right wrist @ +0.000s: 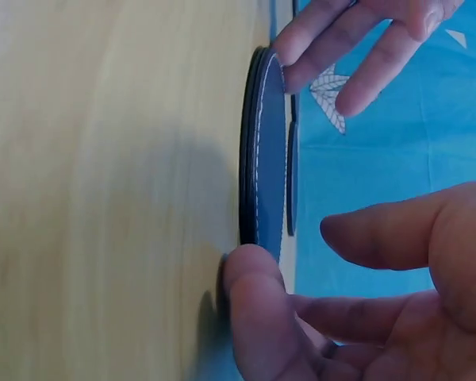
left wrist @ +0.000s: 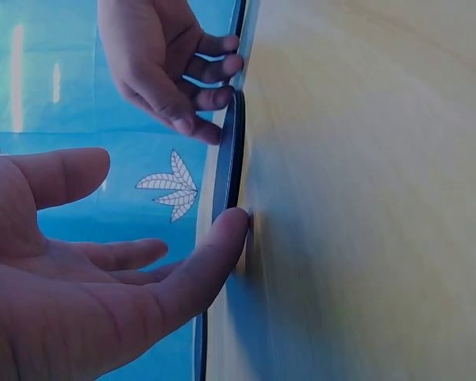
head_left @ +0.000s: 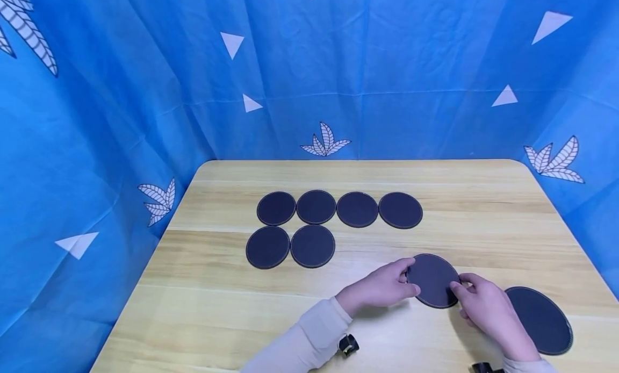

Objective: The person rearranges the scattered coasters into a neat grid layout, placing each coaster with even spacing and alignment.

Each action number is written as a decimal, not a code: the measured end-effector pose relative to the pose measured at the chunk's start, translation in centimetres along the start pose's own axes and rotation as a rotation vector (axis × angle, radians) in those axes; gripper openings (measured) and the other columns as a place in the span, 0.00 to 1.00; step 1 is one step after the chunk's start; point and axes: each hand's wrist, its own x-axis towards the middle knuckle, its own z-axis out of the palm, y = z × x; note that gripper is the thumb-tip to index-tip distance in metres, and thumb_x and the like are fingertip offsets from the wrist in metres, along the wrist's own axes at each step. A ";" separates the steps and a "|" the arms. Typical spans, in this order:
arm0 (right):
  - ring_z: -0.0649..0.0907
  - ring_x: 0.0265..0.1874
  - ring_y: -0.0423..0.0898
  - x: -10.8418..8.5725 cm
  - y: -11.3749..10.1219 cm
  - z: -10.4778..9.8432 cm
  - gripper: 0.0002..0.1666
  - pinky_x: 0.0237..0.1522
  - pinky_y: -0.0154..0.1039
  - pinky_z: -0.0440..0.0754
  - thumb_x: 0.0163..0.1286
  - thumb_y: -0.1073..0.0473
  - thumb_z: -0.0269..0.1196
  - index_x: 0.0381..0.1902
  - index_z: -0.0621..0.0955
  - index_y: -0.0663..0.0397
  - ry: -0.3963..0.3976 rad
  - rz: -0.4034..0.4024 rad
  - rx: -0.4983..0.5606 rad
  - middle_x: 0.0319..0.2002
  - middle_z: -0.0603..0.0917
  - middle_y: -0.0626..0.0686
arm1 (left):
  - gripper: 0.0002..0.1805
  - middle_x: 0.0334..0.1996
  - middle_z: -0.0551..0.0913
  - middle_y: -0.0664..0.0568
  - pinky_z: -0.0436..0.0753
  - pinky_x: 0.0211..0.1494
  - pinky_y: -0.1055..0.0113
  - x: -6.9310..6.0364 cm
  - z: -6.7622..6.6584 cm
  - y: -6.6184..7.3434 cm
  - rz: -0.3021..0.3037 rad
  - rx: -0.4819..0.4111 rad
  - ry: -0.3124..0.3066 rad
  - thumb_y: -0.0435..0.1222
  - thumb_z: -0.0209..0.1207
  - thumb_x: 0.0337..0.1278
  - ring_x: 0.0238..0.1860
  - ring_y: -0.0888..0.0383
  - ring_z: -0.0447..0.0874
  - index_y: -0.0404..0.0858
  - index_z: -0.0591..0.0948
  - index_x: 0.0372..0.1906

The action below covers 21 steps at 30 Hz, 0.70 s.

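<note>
A small stack of dark round coasters (head_left: 432, 281) with pale stitched rims lies at the table's front right, between both hands. Its layers show edge-on in the right wrist view (right wrist: 262, 159). My left hand (head_left: 379, 288) touches the stack's left edge with its fingertips, thumb and index spread apart. On the opposite side, my right hand (head_left: 490, 311) has its thumb and fingertips against the right edge. Neither hand's fingers are curled round the stack. Beside the right wrist lies a larger-looking dark coaster (head_left: 539, 320), partly behind the forearm.
Farther back on the wooden table (head_left: 203, 298), several dark coasters (head_left: 357, 209) form a row, edges touching. Two more coasters (head_left: 312, 246) sit side by side in front of that row's left end. A blue patterned curtain (head_left: 411, 66) surrounds the table's back and sides.
</note>
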 end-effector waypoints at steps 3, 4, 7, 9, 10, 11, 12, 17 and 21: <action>0.81 0.18 0.47 0.1 -0.1 0.2 0.30 0.24 0.39 0.78 0.80 0.50 0.53 0.65 0.69 0.71 -0.031 0.031 0.124 0.20 0.81 0.50 | 0.38 0.65 0.76 0.46 0.73 0.61 0.71 0.1 0.1 0.0 -0.024 -0.049 0.023 0.40 0.62 0.67 0.61 0.60 0.76 0.40 0.62 0.78; 0.82 0.18 0.47 0.1 -0.1 0.3 0.30 0.22 0.39 0.80 0.80 0.51 0.53 0.66 0.68 0.71 -0.031 0.030 0.155 0.21 0.81 0.51 | 0.38 0.67 0.74 0.45 0.73 0.61 0.71 0.1 0.2 0.0 -0.030 -0.069 0.034 0.39 0.62 0.67 0.63 0.58 0.75 0.40 0.62 0.78; 0.83 0.18 0.49 0.2 0.0 0.5 0.26 0.21 0.41 0.83 0.79 0.58 0.55 0.65 0.65 0.70 -0.026 0.015 0.252 0.23 0.81 0.54 | 0.39 0.66 0.74 0.43 0.74 0.61 0.71 0.4 0.2 -0.2 -0.021 -0.138 0.067 0.35 0.63 0.65 0.63 0.56 0.75 0.38 0.62 0.78; 0.83 0.18 0.51 0.3 0.0 0.7 0.24 0.21 0.43 0.85 0.78 0.63 0.54 0.65 0.62 0.69 -0.029 0.003 0.322 0.24 0.80 0.56 | 0.39 0.65 0.74 0.43 0.74 0.60 0.71 0.6 0.2 -0.4 -0.005 -0.177 0.089 0.32 0.63 0.63 0.62 0.56 0.76 0.36 0.62 0.77; 0.83 0.18 0.51 0.3 -0.1 0.8 0.24 0.20 0.44 0.85 0.78 0.65 0.54 0.64 0.61 0.69 -0.030 -0.003 0.357 0.24 0.80 0.57 | 0.39 0.62 0.75 0.44 0.74 0.59 0.72 0.7 0.2 -0.6 0.000 -0.188 0.100 0.31 0.63 0.62 0.60 0.57 0.76 0.35 0.63 0.77; 0.83 0.18 0.52 0.4 -0.1 1.0 0.24 0.20 0.44 0.85 0.77 0.67 0.53 0.64 0.59 0.68 -0.033 -0.005 0.387 0.24 0.80 0.57 | 0.39 0.59 0.76 0.45 0.74 0.58 0.73 0.7 0.2 -0.7 0.007 -0.189 0.109 0.30 0.64 0.61 0.58 0.58 0.76 0.34 0.64 0.76; 0.83 0.18 0.52 0.4 -0.1 1.1 0.24 0.20 0.45 0.85 0.77 0.69 0.53 0.65 0.58 0.68 -0.035 -0.008 0.416 0.24 0.79 0.58 | 0.34 0.55 0.76 0.48 0.73 0.56 0.74 0.8 0.1 -0.9 0.014 -0.174 0.119 0.29 0.64 0.60 0.55 0.61 0.75 0.33 0.69 0.72; 0.82 0.18 0.50 0.6 -0.2 1.4 0.25 0.20 0.44 0.84 0.77 0.72 0.51 0.66 0.56 0.69 -0.026 -0.040 0.511 0.24 0.79 0.59 | 0.08 0.25 0.64 0.57 0.65 0.34 0.76 1.4 -0.3 -1.5 0.096 -0.126 0.166 0.22 0.60 0.55 0.30 0.66 0.63 0.28 0.72 0.35; 0.82 0.18 0.49 0.8 -0.4 1.5 0.26 0.20 0.44 0.84 0.77 0.73 0.50 0.67 0.56 0.69 -0.016 -0.065 0.584 0.25 0.79 0.59 | 0.12 0.22 0.67 0.59 0.65 0.28 0.78 1.6 -0.7 -1.8 0.137 -0.240 0.192 0.16 0.55 0.51 0.24 0.67 0.64 0.22 0.79 0.42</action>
